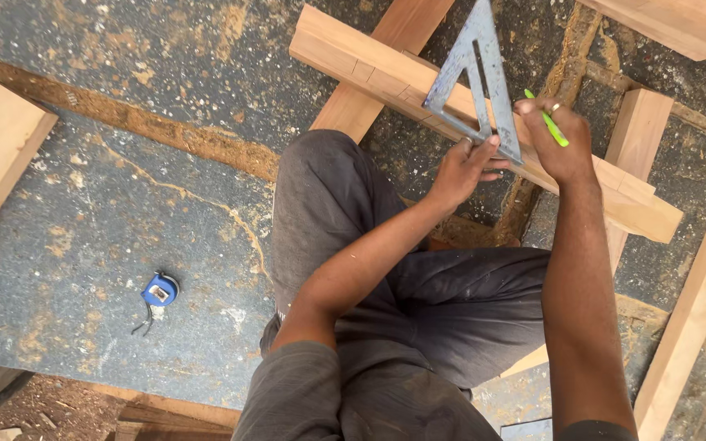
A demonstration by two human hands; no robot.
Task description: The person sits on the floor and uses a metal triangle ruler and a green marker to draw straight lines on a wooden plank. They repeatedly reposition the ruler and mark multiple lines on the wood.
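Wooden plank [386,77], pale and squared, is laid slantwise across another plank [377,65] on the dusty floor [124,204], just ahead of the person's knees. A grey metal triangle square [475,73] is set flat on it, and its lower edge is pressed down by the spread fingers of the left hand [459,167]. A green pencil [547,119] is pinched in the right hand [557,135], with its tip held at the square's right edge. Several faint cross lines are seen on the plank's near face to the left of the square, so some marking appears done; whether a line is finished at the pencil cannot be told, and the stretch to the right looks unmarked. A blue tape measure [159,290] is left on the floor, well apart.
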